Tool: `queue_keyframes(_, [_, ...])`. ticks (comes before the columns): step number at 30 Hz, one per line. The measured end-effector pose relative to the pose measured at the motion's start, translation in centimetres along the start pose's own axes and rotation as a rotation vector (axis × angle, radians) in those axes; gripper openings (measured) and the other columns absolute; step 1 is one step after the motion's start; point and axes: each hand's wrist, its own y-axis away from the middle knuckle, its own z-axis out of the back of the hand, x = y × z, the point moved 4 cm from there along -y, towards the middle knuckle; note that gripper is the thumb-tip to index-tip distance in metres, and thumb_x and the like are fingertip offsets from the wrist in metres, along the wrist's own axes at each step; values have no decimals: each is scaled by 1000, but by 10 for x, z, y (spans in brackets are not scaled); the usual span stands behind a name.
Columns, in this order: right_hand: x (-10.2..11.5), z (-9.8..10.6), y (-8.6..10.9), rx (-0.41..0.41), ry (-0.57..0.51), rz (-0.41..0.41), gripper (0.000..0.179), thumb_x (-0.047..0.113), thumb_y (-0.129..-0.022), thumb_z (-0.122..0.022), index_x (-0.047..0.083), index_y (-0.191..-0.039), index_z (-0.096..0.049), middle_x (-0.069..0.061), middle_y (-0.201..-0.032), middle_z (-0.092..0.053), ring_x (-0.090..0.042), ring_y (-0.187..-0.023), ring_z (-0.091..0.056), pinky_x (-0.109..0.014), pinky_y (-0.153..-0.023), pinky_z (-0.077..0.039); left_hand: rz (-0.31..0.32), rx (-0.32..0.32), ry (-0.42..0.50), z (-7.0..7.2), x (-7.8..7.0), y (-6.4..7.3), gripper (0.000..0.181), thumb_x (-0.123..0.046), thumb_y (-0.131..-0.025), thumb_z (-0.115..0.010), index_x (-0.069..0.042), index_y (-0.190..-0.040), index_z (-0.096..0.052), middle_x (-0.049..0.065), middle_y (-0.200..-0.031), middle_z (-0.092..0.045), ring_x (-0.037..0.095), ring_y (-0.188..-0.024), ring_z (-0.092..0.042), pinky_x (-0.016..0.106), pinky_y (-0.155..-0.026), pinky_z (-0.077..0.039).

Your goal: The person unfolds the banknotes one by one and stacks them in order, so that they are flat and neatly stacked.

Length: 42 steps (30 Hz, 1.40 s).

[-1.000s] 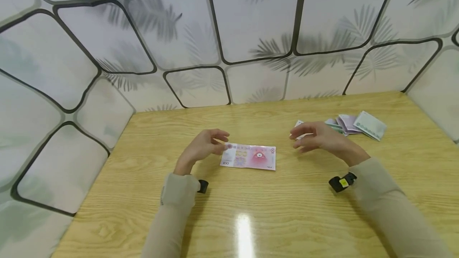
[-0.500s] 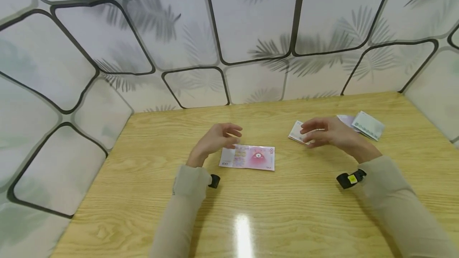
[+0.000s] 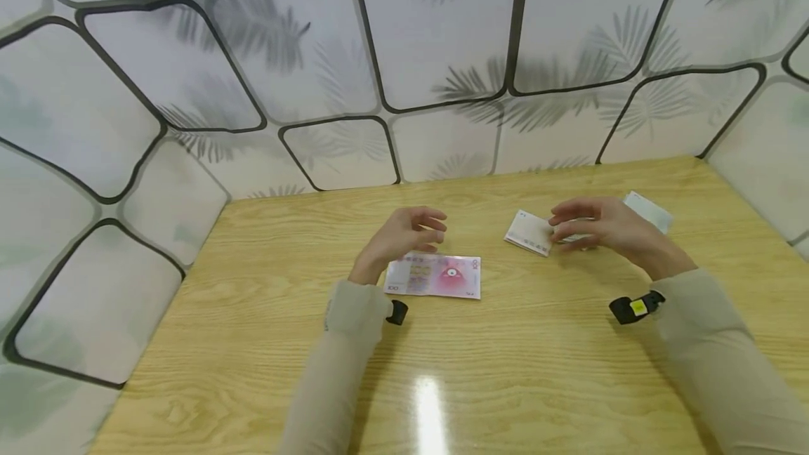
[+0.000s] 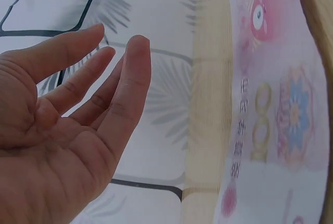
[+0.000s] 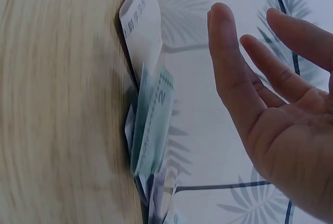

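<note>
A pink play banknote marked 100 (image 3: pixel 450 278) lies unfolded on the wooden table. Over its far left edge hovers my left hand (image 3: pixel 404 239), fingers loosely bent and holding nothing; the left wrist view shows the note (image 4: pixel 276 99) apart from the fingers. To the right, my right hand (image 3: pixel 609 230) hangs above a row of folded notes, also with nothing in it. A whitish folded note (image 3: pixel 529 232) shows left of its fingertips, and a pale green-white one (image 3: pixel 648 212) behind it. In the right wrist view a green folded note (image 5: pixel 154 122) stands out among several others.
The wooden table (image 3: pixel 265 328) meets a patterned wall covering (image 3: pixel 442 34) at the back and on both sides. Dark straps with small devices sit at both wrists, the right one with a yellow mark (image 3: pixel 638 307).
Both hands have moved right and slightly away from me. The right hand has uncovered the whitish folded note and now covers more of the row. The pink note stays on the table.
</note>
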Motion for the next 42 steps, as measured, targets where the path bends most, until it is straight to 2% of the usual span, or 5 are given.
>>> queue_keyframes(15, [-11, 36, 17, -53, -21, 30, 31, 8, -92, -55, 3, -121, -47, 0, -110, -59, -19, -92, -63, -36, -76, -54, 1, 34, 100, -26, -3, -22, 38, 2, -87, -59, 3, -123, -51, 28, -120, -51, 41, -104, -54, 46, -84, -49])
queue_keyframes(23, [-14, 50, 26, -144, 9, -37, 47, 13, -91, -58, -10, -127, -39, 5, -106, -60, -20, -92, -63, -37, -77, -53, -29, 22, 76, -38, -8, -31, 34, -1, -87, -60, 0, -120, -54, 25, -117, -55, 26, -93, -62, 35, -76, -54])
queue_keyframes(29, [-20, 63, 31, -170, 19, -86, 55, 15, -91, -58, -11, -132, -32, 5, -108, -56, -19, -94, -62, -38, -79, -52, -35, 20, 113, -46, -11, -38, 34, -1, -86, -61, -1, -119, -55, 24, -115, -56, 22, -90, -62, 41, -80, -52])
queue_keyframes(37, [-24, 80, 35, -166, -54, -56, 26, 5, -90, -57, 15, -113, -56, 8, -103, -61, -15, -88, -63, -38, -76, -53, -47, 30, 169, -59, -16, -49, 34, 1, -85, -61, 0, -119, -56, 25, -115, -56, 24, -90, -62, 44, -81, -51])
queue_keyframes(42, [-29, 90, 40, -168, -79, -36, 28, 3, -91, -54, 26, -104, -60, 8, -101, -62, -13, -87, -63, -33, -73, -54, -54, 47, 190, -72, -19, -55, 37, 2, -85, -60, 2, -122, -53, 24, -114, -57, 17, -86, -61, 44, -83, -50])
